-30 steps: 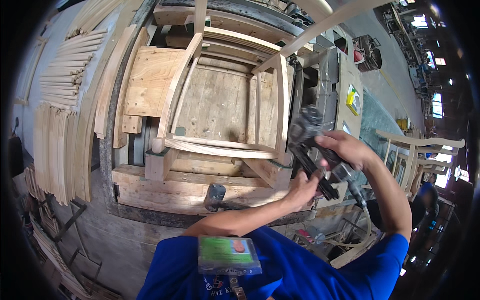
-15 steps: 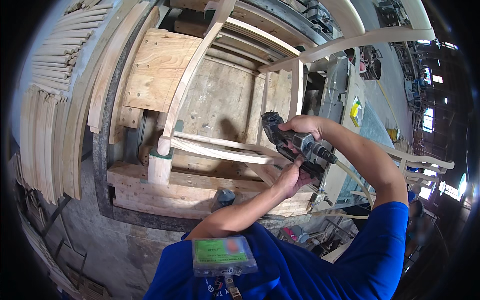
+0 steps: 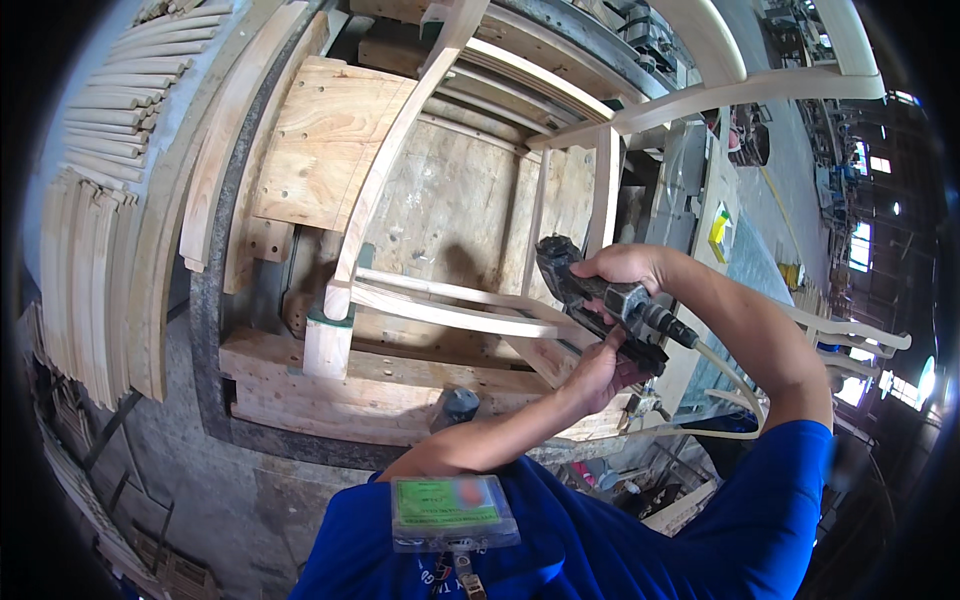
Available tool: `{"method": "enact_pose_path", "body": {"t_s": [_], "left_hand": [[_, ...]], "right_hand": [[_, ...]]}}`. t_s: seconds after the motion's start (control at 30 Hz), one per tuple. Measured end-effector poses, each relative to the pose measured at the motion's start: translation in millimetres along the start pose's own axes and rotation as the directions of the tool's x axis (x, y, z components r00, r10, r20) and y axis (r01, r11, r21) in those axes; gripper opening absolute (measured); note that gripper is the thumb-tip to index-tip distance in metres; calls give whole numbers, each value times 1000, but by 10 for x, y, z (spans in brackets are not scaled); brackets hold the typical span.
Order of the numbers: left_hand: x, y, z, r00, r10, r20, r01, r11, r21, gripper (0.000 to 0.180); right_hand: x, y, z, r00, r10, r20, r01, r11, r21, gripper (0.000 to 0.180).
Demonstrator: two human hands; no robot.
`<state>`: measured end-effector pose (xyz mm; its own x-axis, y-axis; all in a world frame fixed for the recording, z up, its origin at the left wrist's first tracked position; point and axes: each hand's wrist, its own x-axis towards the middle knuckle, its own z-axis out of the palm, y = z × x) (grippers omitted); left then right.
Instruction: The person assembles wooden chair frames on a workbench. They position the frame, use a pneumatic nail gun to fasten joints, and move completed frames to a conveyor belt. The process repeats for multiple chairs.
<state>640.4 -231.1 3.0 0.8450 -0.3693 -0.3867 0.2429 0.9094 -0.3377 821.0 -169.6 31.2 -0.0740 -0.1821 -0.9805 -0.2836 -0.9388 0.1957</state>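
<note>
Head view: nail gun, dark body with an air hose trailing off its rear, sits at the right side of the wooden chair frame, nose pressed to the frame's upright rail. Right hand is wrapped tight over the top of the gun. Left hand is cupped under the gun's base, fingers curled closed against it. Chair frame is clamped in a plywood jig on the workbench. Stacked curved slats lie well off to the left. Green badge hangs on the person's blue shirt.
</note>
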Motion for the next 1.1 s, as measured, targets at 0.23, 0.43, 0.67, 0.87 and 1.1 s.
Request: {"method": "enact_pose_path", "body": {"t_s": [0.23, 0.43, 0.67, 0.87, 1.1], "left_hand": [[-98, 519, -16, 963, 209, -167, -229, 967, -112, 67], [412, 1987, -189, 837, 460, -297, -474, 880, 26, 55], [1089, 2662, -152, 838, 515, -179, -510, 857, 74, 46], [1219, 2698, -150, 876, 468, -116, -453, 881, 137, 52], [1195, 2769, -92, 882, 459, -106, -439, 883, 165, 55]], "right_hand": [[-429, -266, 308, 899, -431, -73, 166, 491, -855, 43], [259, -544, 260, 607, -792, -65, -188, -64, -980, 51], [278, -1276, -8, 588, -776, -228, -276, 73, -958, 53], [260, -1371, -107, 645, -706, -294, -277, 143, -950, 50], [141, -1442, -76, 676, -674, -297, -255, 164, -953, 48]]}}
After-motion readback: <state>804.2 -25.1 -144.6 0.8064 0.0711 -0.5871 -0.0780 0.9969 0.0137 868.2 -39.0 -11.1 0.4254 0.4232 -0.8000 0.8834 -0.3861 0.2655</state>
